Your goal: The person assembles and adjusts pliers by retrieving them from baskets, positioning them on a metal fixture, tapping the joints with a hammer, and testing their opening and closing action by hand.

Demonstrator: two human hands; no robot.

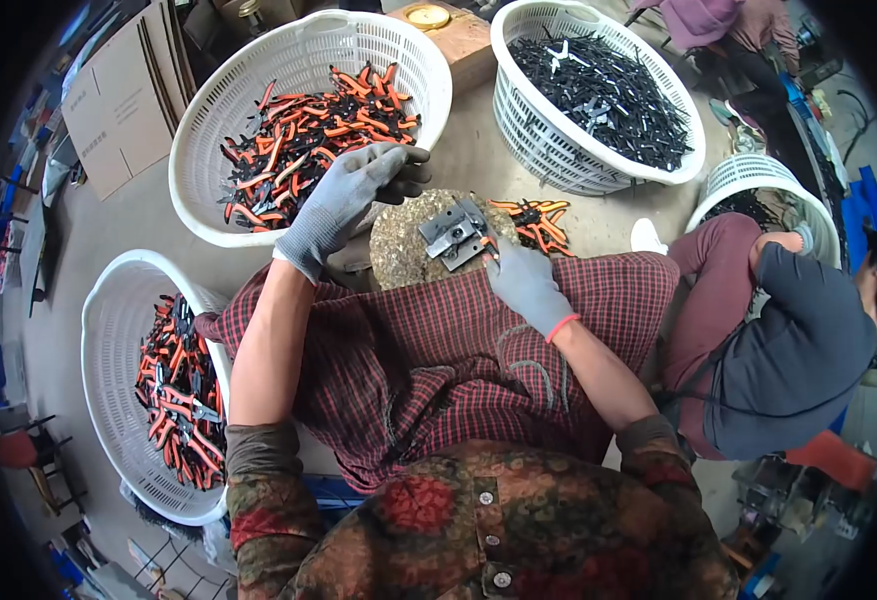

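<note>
My left hand (353,195), in a grey glove with dark fingertips, is raised between the large basket of orange-and-black pliers (308,130) and the round stone block (398,245). Its fingers are bent together; whatever they may hold cannot be made out. Gloved too, my right hand (528,285) is closed at the block's right edge around an orange-handled tool (490,243), whose far end lies at the metal fixture (456,235). The fixture rests on top of the block. Just behind it, several orange-handled pliers (538,222) lie in a small pile.
A white basket (523,130) of black parts stands at the back right. Another basket (108,370) with orange pliers is at the left. A seated person (788,340) is close on the right, beside a smaller basket (818,215). Cardboard (118,120) leans at the back left.
</note>
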